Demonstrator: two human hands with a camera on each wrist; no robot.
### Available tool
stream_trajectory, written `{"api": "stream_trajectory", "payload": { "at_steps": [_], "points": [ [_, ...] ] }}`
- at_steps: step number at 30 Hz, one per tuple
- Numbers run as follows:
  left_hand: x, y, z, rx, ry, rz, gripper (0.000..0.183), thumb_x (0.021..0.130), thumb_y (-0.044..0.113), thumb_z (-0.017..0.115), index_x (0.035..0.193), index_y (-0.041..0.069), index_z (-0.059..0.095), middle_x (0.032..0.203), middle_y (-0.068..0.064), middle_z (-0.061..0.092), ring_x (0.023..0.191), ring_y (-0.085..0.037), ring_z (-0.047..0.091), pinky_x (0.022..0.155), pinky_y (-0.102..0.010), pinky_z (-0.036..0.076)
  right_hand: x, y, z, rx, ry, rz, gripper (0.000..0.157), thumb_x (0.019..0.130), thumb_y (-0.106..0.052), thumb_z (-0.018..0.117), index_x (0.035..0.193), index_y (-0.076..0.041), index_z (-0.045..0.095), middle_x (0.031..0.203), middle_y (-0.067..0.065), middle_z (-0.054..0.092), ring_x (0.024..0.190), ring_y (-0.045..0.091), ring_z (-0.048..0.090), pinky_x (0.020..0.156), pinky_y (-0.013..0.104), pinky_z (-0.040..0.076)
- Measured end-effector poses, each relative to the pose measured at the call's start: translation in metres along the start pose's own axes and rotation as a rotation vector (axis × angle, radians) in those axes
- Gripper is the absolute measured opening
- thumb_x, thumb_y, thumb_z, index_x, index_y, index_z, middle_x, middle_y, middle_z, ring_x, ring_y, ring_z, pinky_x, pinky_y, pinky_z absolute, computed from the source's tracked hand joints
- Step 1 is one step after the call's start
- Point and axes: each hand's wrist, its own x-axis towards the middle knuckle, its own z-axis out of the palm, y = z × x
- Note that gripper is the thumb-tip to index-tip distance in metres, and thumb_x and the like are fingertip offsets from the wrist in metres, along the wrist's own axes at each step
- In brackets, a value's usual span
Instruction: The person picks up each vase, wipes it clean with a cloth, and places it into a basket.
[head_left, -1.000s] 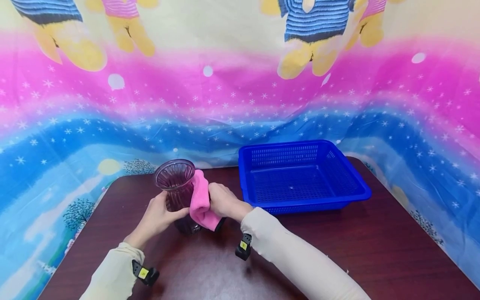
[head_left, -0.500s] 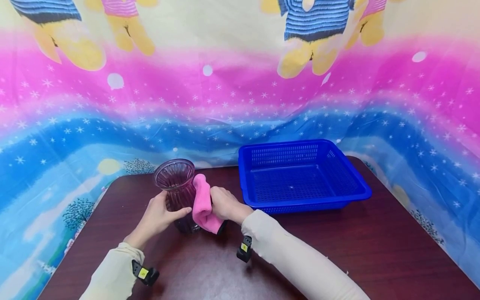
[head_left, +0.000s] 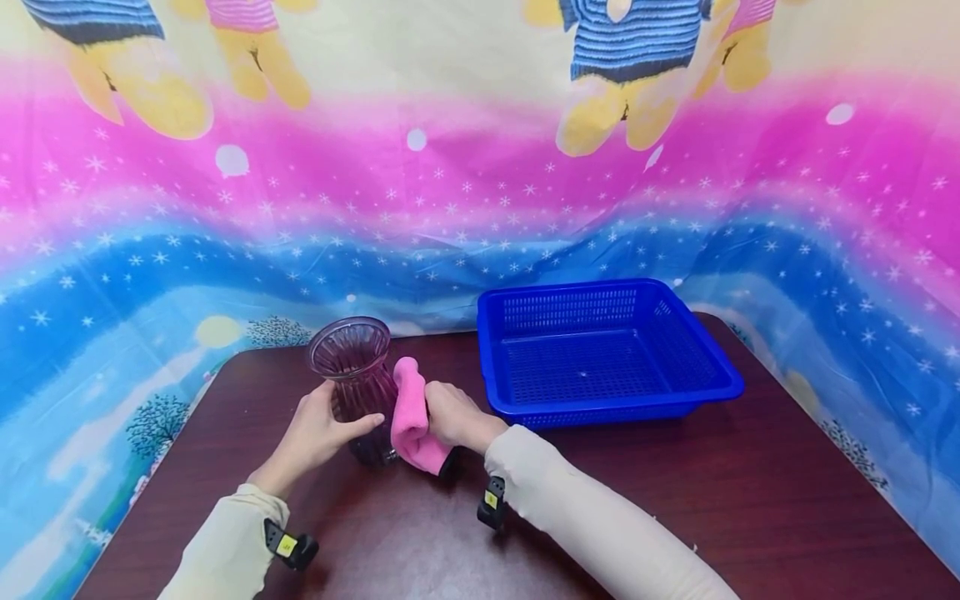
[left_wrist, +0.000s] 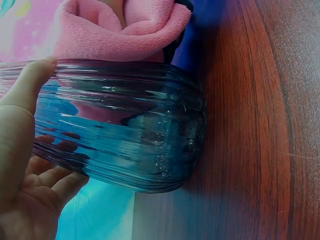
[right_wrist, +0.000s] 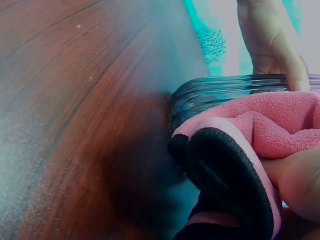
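Note:
A ribbed, purple-tinted glass vase (head_left: 362,393) with a flared rim stands upright on the table. Around its left side my left hand (head_left: 317,427) grips it, thumb across the near face; the left wrist view shows the fingers curled on the far side of the glass (left_wrist: 125,125). My right hand (head_left: 456,417) holds a folded pink cloth (head_left: 410,421) with a dark edge at the vase's right side. In the right wrist view the cloth (right_wrist: 280,117) covers part of the vase (right_wrist: 215,90), and most of the right fingers are hidden.
A blue perforated plastic basket (head_left: 615,407) sits at the back right of the dark wooden table (head_left: 420,533). Behind the table hangs a colourful printed curtain (head_left: 450,192). Both wrists carry small black cameras.
The right hand and the pink cloth have slid down along the vase's right side and slightly to the right. The left hand and the vase have stayed in place.

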Motion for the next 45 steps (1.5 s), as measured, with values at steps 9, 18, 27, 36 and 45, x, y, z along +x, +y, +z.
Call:
{"api": "stream_trajectory", "payload": {
  "at_steps": [9,18,27,36,45],
  "points": [
    [-0.001,0.0,0.0,0.01,0.001,0.005,0.069,0.081,0.039,0.085,0.131,0.0,0.056,0.115,-0.022,0.073,0.102,-0.03,0.071,0.085,-0.046,0.058,-0.002,0.002,0.007,-0.033,-0.024,0.027,0.025,0.085,-0.012,0.075,0.069,-0.012,0.056,0.064,0.0,0.052,0.06,0.013,0.049,0.053,0.026,0.043],
    [-0.001,0.001,-0.001,0.005,-0.001,-0.007,0.07,0.081,0.039,0.084,0.131,-0.001,0.056,0.116,-0.023,0.072,0.103,-0.032,0.07,0.087,-0.048,0.058,-0.004,0.006,0.012,-0.056,-0.043,0.03,0.026,0.083,-0.013,0.078,0.068,-0.012,0.056,0.065,0.001,0.054,0.06,0.013,0.05,0.053,0.027,0.044],
    [-0.001,0.001,-0.001,0.0,0.0,-0.008,0.068,0.081,0.039,0.084,0.129,-0.001,0.056,0.114,-0.022,0.073,0.102,-0.031,0.071,0.087,-0.049,0.058,-0.003,0.008,0.016,-0.082,-0.063,0.036,0.025,0.083,-0.008,0.075,0.068,-0.012,0.056,0.067,0.002,0.055,0.062,0.014,0.049,0.054,0.028,0.044],
    [0.001,0.0,-0.002,0.001,0.005,-0.017,0.069,0.081,0.039,0.085,0.13,0.0,0.056,0.116,-0.022,0.073,0.104,-0.032,0.07,0.089,-0.049,0.057,-0.001,0.009,0.017,-0.089,-0.076,0.039,0.019,0.081,-0.008,0.076,0.072,-0.01,0.059,0.071,0.005,0.062,0.064,0.015,0.052,0.056,0.029,0.047],
    [0.001,-0.004,0.0,-0.002,0.013,-0.009,0.069,0.08,0.039,0.085,0.129,0.001,0.057,0.115,-0.021,0.073,0.104,-0.033,0.07,0.089,-0.051,0.057,-0.002,0.013,0.019,-0.074,-0.07,0.025,0.021,0.082,-0.008,0.076,0.069,-0.011,0.059,0.069,0.004,0.06,0.063,0.013,0.051,0.056,0.027,0.046]
  ]
}}
